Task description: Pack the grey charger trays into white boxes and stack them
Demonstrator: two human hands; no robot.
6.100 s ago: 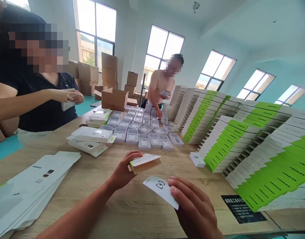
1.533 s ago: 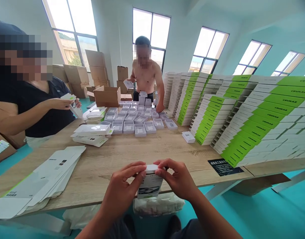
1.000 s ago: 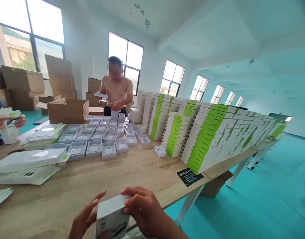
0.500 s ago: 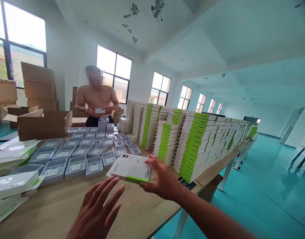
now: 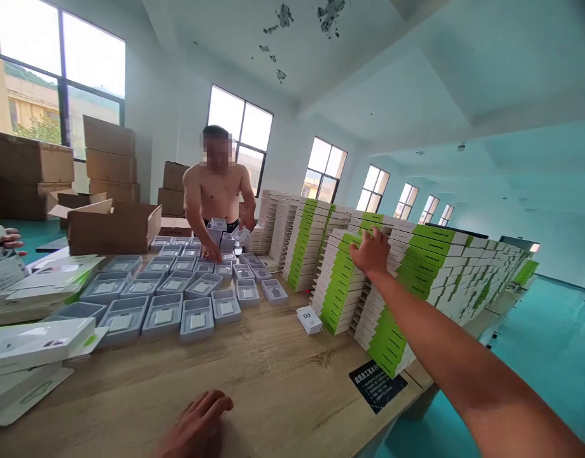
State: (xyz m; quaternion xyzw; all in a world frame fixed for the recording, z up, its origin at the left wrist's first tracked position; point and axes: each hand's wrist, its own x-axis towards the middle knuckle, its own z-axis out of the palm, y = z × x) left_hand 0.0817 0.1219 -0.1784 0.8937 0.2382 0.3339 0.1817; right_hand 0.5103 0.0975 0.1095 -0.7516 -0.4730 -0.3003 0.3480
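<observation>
My right hand (image 5: 371, 251) reaches out to the top of a short stack of flat white and green boxes (image 5: 337, 280). Its thumb is at the front of the topmost box and its fingers lie over the top, closed on that box; the palm hides part of it. Low in the view, my left hand (image 5: 199, 423) rests over the wooden table (image 5: 273, 381), fingers curled together with nothing visible in them. A small white box (image 5: 309, 320) lies against the foot of the short stack.
Rows of grey trays (image 5: 161, 315) with pale pieces inside cover the table's left. Across it, a co-worker (image 5: 220, 194) bends over the trays. Opened white packaging (image 5: 39, 343) lies left, near a cardboard box (image 5: 113, 229). Taller box stacks (image 5: 426, 261) and a dark printed sign (image 5: 378, 385) are right.
My right hand has carried the flat white and green box right and forward to the short stack. My left hand has drawn back and curled. The co-worker has leaned down to the trays.
</observation>
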